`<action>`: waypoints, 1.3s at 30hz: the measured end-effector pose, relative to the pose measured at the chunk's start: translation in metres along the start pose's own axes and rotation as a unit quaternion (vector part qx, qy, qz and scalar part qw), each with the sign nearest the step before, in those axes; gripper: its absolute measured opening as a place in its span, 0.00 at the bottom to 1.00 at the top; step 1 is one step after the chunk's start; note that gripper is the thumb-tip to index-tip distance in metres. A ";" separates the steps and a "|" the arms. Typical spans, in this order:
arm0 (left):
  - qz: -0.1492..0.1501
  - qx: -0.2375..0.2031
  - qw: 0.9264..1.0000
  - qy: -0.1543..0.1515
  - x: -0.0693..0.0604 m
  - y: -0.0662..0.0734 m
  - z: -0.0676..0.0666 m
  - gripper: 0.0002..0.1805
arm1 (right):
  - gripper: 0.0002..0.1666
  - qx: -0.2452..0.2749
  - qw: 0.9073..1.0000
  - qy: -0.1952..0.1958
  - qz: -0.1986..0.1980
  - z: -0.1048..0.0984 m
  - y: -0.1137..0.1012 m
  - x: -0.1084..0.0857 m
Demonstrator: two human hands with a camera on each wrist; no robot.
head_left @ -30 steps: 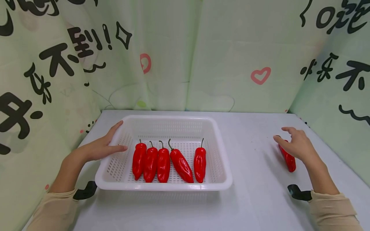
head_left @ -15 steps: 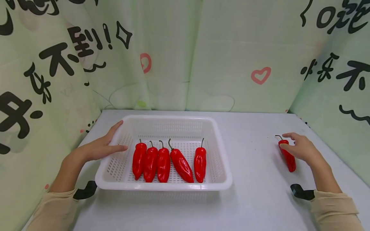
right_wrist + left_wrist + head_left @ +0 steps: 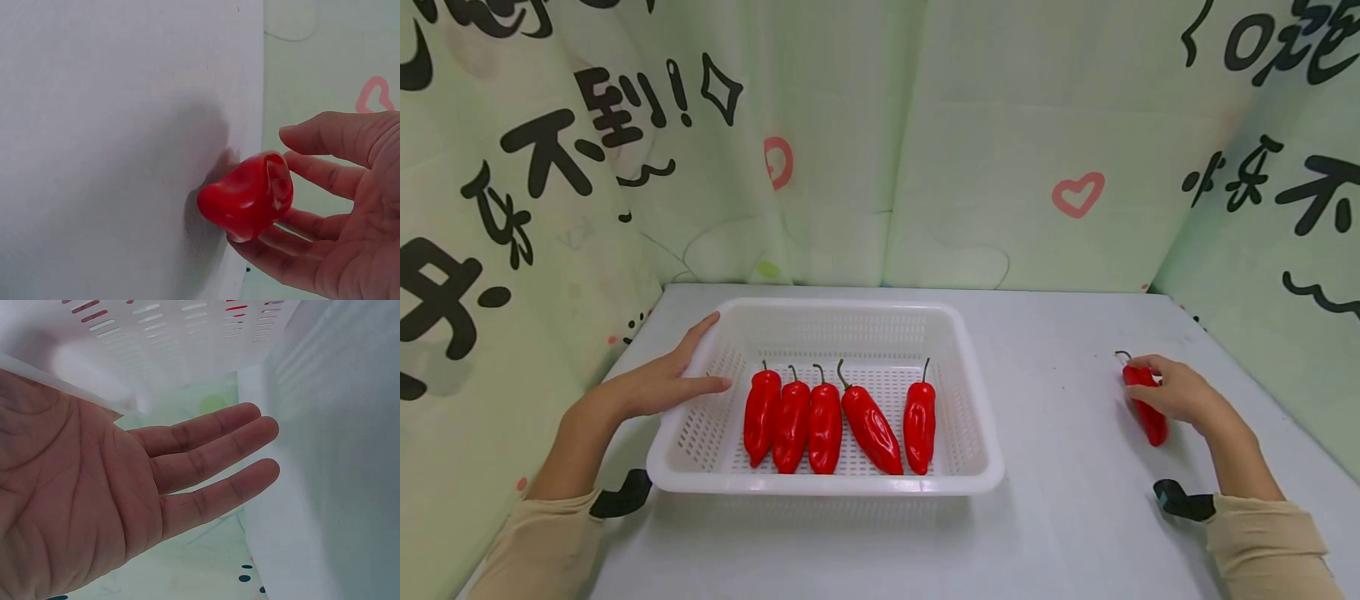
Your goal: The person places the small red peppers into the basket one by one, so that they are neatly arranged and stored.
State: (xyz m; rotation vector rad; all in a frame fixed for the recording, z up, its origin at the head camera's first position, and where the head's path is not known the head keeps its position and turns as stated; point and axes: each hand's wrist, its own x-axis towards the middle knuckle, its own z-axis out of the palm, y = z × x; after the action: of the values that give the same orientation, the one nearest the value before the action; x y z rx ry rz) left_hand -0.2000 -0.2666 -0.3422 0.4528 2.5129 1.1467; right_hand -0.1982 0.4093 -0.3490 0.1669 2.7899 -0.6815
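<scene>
A white perforated plastic basket [image 3: 977, 433] stands on the table with several red chili peppers inside, one of them [image 3: 919, 429] lying apart at the right. My left hand [image 3: 658, 385] rests on the basket's left rim, thumb laid over the edge. In the left wrist view the other visible fingers [image 3: 212, 450] stretch out straight below the basket's side. At the far right, my right hand [image 3: 1183, 392] holds another red chili pepper [image 3: 1152, 425] near its stem end, thumb and fingers about it. The right wrist view shows this pepper [image 3: 247, 197] end-on, with fingers partly hidden behind it.
The white table [image 3: 1060, 500] extends between the basket and the right hand. Green printed curtains [image 3: 985, 167] enclose the table at the back and both sides. A black strap piece [image 3: 1183, 502] juts from the right wrist.
My right hand has come down from above the pepper, shifted slightly right, and its thumb and fingers have closed about it. The left hand and basket stay still.
</scene>
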 end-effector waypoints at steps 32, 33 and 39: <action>-0.002 -0.013 1.000 -0.009 -0.001 0.004 -0.001 0.59 | 0.39 0.001 0.999 0.038 -0.022 0.009 -0.008 -0.003; -0.002 -0.014 1.000 -0.010 -0.001 0.004 -0.001 0.59 | 0.39 0.000 0.999 0.041 -0.023 0.009 -0.009 -0.003; -0.002 -0.016 1.000 -0.012 0.000 0.004 -0.002 0.58 | 0.40 0.000 0.998 0.051 -0.030 0.007 -0.021 -0.005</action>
State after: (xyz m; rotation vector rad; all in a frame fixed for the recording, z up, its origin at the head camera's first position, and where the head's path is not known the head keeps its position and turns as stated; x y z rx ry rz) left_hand -0.1999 -0.2657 -0.3383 0.4501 2.4691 1.1713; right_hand -0.1955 0.3867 -0.3447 0.1210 2.9034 -0.7065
